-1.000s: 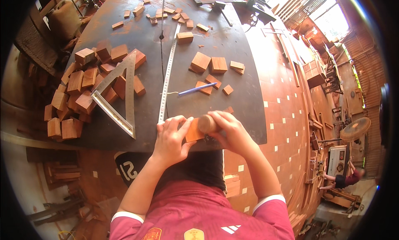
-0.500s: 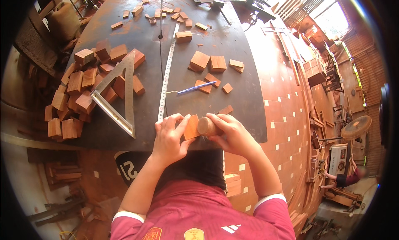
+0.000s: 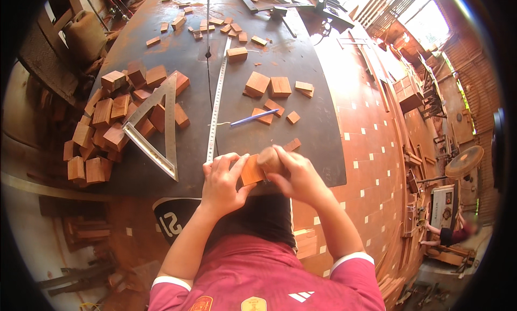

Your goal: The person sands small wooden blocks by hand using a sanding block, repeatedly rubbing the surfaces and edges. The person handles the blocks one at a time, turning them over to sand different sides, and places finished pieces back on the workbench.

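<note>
Change since earlier: both hands have drawn back from the tabletop toward the near edge, and the small block now sits higher between them, tipped up off the dark surface rather than lying near the ruler's end.
Block pile (image 3: pixel 116 122): heaped at the far left of the worktable (image 3: pixel 194 57), loose and jumbled, some pieces overhanging the left rim; likely stock kept within reach.
Metal triangle square (image 3: pixel 156 130): lies flat, leaning partly on the pile, its long edge pointing at the near rim.
Steel ruler (image 3: pixel 215 103): runs straight away from the person down the middle of the table, its near end just beside the left hand.
Left hand (image 3: pixel 221 181): fingers curled round the left side of the small wooden block (image 3: pixel 252 170), gripping it firmly, seemingly to steady it.
Small wooden block: held at the near table edge, between the two hands, tilted.
Right hand (image 3: pixel 293 173): closed round a rounded, pale wooden piece (image 3: pixel 267 157) pressed against the block's right side; what that piece is I cannot tell.
Blue pencil (image 3: pixel 254 117): lies apart beyond the hands, among a few scattered blocks (image 3: pixel 269 87).
Open room: bare dark surface between ruler and pencil, and right of the hands to the table's right rim.
</note>
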A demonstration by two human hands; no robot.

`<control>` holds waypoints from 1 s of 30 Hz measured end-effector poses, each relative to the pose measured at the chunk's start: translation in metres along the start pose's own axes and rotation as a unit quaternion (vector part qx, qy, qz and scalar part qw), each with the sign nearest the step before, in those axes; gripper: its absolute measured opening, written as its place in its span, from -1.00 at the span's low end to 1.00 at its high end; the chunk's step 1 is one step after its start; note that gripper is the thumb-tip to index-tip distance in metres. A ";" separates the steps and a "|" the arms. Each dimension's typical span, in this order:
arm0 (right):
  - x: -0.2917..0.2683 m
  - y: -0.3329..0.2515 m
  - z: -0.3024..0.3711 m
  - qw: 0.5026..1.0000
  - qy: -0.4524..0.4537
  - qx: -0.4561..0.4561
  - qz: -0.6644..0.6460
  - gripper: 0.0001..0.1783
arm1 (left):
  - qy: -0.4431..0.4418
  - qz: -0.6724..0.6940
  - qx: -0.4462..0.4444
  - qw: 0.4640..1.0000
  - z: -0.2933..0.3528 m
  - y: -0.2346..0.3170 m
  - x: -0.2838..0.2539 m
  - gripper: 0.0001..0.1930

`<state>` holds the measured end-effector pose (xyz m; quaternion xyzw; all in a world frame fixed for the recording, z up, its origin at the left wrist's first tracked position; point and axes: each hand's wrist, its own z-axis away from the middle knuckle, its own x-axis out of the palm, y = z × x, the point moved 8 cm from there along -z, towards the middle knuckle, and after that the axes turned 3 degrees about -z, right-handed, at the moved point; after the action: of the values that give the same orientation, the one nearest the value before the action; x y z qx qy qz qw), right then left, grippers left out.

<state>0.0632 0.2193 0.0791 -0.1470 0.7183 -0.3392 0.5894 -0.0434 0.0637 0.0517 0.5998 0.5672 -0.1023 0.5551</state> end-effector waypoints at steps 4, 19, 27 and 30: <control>0.000 -0.010 0.005 0.999 0.037 0.012 0.010 -0.19 | -0.010 0.016 0.007 1.000 -0.002 -0.001 0.002 -0.24; 0.012 -0.015 -0.005 0.989 0.125 0.072 0.014 -0.25 | -0.007 0.017 0.014 1.000 -0.002 -0.002 0.003 -0.24; 0.011 -0.019 0.021 0.989 0.129 0.067 -0.014 -0.23 | 0.003 0.018 0.007 1.000 -0.003 -0.002 0.000 -0.22; 0.010 -0.017 0.018 0.990 0.124 0.065 0.003 -0.24 | -0.008 0.015 0.006 1.000 -0.001 -0.003 0.002 -0.22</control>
<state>0.0741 0.1947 0.0814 -0.0630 0.7628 -0.3985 0.5054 -0.0456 0.0653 0.0491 0.6105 0.5529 -0.1022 0.5577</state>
